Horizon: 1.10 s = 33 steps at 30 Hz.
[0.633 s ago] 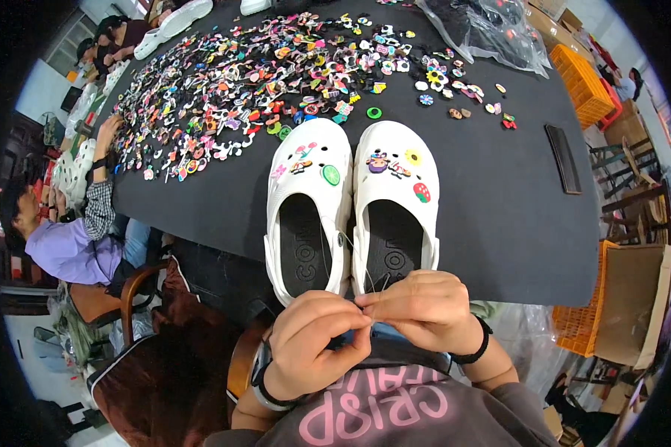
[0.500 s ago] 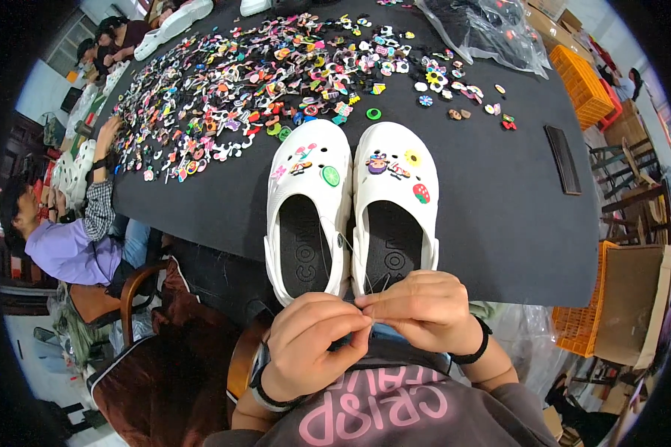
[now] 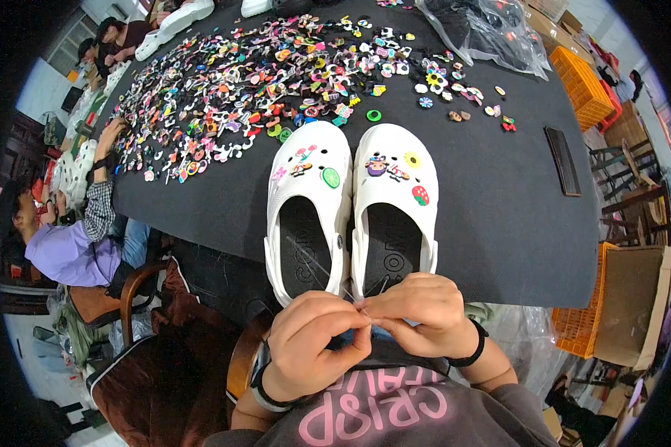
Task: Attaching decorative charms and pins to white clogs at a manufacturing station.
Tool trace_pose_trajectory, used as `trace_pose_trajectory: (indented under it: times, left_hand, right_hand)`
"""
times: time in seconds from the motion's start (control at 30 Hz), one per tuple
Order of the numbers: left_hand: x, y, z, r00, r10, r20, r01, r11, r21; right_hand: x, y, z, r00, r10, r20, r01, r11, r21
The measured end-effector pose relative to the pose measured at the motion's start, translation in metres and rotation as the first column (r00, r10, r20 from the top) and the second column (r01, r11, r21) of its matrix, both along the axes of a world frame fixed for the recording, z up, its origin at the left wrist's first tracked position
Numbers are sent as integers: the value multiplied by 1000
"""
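Left hand [image 3: 317, 339]: your fingers pinch a clear strand [image 3: 322, 268].
Right hand [image 3: 423, 316]: your fingers pinch it too.
White clogs [image 3: 384, 195]: side by side on your worktop [image 3: 514, 208].
Strand: slants over the left one.

This looks like a workshop: a broad dark bench [image 3: 514, 201] carries a heap of small coloured charms [image 3: 253, 82] and white clogs [image 3: 313, 149], a person in a lilac top [image 3: 74, 249] reaches to the heap, other people [image 3: 132, 37] work farther along, and orange crates [image 3: 578, 88] and cardboard boxes [image 3: 630, 302] stand at the right.
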<state>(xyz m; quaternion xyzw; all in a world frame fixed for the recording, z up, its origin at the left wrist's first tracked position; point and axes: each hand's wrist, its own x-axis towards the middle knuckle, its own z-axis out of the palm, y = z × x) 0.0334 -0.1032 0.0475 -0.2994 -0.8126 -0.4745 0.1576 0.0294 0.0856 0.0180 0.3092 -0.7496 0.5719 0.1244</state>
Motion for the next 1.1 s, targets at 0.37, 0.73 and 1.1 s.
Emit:
trace_pose_trajectory:
  times: [0.37,0.73,1.1]
  left_hand:
    - [0,2,-1,998,25,56,-26,1000,8]
    - [-8,3,-8,997,-12,73,7,997,74]
    - [-6,2,-5,998,43,45,-45,998,40]
  right_hand:
    - [-2,4,2,996,-25,85,25,1000,-6]
    - [-1,8,13,954,21,299,-10,999,-40]
    - [-2,8,12,920,38,390,-20,999,-49]
